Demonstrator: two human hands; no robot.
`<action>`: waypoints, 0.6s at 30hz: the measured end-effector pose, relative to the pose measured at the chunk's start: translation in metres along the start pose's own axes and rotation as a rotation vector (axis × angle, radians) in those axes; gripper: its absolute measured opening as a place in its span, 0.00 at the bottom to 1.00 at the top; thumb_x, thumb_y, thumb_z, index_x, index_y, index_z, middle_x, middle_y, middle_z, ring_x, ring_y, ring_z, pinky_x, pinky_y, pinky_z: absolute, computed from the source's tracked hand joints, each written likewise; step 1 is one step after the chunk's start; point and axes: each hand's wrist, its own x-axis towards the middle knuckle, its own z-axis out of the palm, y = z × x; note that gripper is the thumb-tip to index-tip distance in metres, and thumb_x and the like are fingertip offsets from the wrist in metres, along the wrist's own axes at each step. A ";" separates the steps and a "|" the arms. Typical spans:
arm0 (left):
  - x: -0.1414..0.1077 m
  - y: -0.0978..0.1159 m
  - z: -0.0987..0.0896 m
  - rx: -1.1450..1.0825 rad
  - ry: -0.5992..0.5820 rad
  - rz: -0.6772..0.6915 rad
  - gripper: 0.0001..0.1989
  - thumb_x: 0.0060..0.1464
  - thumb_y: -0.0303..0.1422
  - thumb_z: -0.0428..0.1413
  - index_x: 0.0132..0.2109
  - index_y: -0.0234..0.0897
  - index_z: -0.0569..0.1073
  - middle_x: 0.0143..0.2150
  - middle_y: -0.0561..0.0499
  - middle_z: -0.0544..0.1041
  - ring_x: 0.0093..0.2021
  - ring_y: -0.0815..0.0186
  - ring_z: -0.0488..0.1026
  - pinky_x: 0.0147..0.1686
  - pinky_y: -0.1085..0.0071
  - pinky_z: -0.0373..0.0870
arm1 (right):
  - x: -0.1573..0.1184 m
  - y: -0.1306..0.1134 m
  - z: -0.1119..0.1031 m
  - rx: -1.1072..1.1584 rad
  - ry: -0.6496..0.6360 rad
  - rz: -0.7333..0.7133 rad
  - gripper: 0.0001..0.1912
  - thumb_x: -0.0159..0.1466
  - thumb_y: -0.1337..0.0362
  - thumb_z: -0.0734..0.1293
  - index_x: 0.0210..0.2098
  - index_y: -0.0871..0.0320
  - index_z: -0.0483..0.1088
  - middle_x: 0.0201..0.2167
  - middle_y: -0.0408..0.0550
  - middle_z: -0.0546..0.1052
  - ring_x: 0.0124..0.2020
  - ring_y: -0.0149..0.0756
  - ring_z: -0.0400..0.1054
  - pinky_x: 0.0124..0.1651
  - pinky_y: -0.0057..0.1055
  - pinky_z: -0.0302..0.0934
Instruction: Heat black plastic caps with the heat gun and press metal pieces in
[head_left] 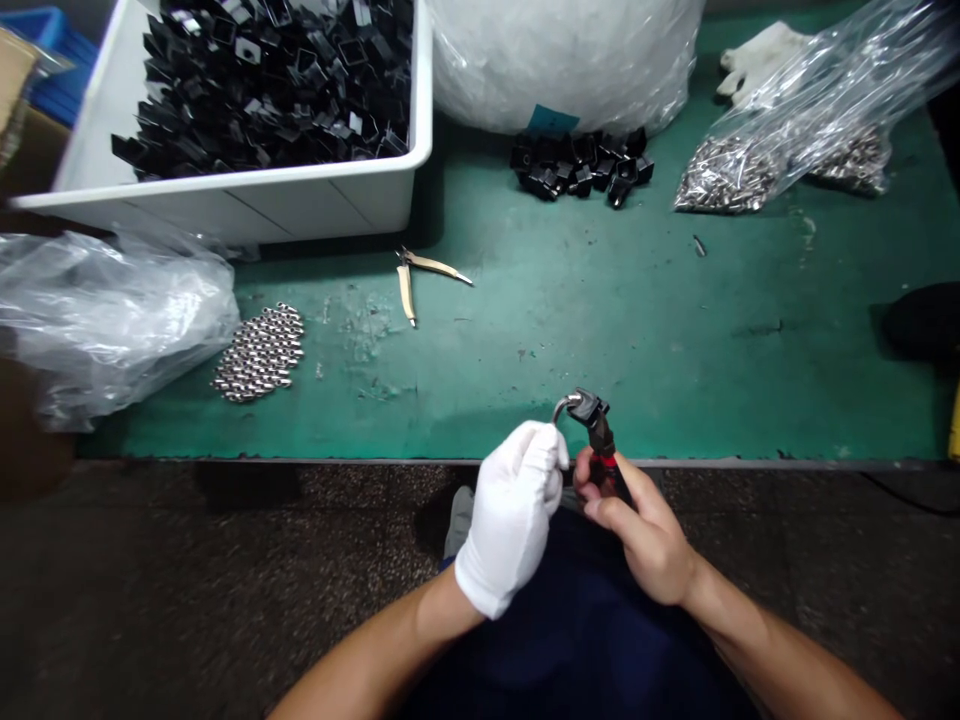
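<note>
In my left hand (pixel 517 510) I have a slim, shiny metal rod (pixel 559 406); it rises from my fingers and bends over toward my right, its lower part hidden in my grip. Its tip meets a small black piece (pixel 588 408) with a blocky, angular shape, held up just over the table's (pixel 480 400) near edge. That piece sits at the head of a dark tool (pixel 602 438) in my right hand (pixel 652 530), tilted with its head up and away from me, red showing on its handle. I can't tell exactly how the piece and the head join.
</note>
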 end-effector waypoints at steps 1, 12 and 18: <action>-0.001 0.000 -0.001 -0.012 -0.004 0.001 0.16 0.64 0.46 0.47 0.33 0.41 0.61 0.22 0.59 0.53 0.20 0.72 0.47 0.18 0.72 0.48 | 0.000 0.000 -0.003 -0.027 -0.010 -0.003 0.07 0.66 0.66 0.60 0.44 0.55 0.64 0.38 0.45 0.65 0.37 0.36 0.59 0.42 0.32 0.57; 0.003 0.006 -0.018 0.248 -0.098 0.069 0.16 0.67 0.43 0.46 0.34 0.39 0.65 0.23 0.58 0.58 0.23 0.70 0.53 0.23 0.73 0.55 | 0.003 -0.016 -0.040 -0.393 -0.091 -0.040 0.06 0.66 0.70 0.60 0.42 0.55 0.64 0.35 0.43 0.68 0.36 0.36 0.61 0.41 0.34 0.53; 0.014 0.011 -0.023 0.499 -0.143 0.210 0.16 0.68 0.39 0.45 0.33 0.38 0.64 0.27 0.56 0.63 0.28 0.69 0.59 0.30 0.72 0.59 | 0.003 -0.033 -0.058 -0.670 -0.169 0.016 0.05 0.66 0.71 0.59 0.38 0.54 0.61 0.31 0.40 0.69 0.31 0.34 0.59 0.36 0.33 0.52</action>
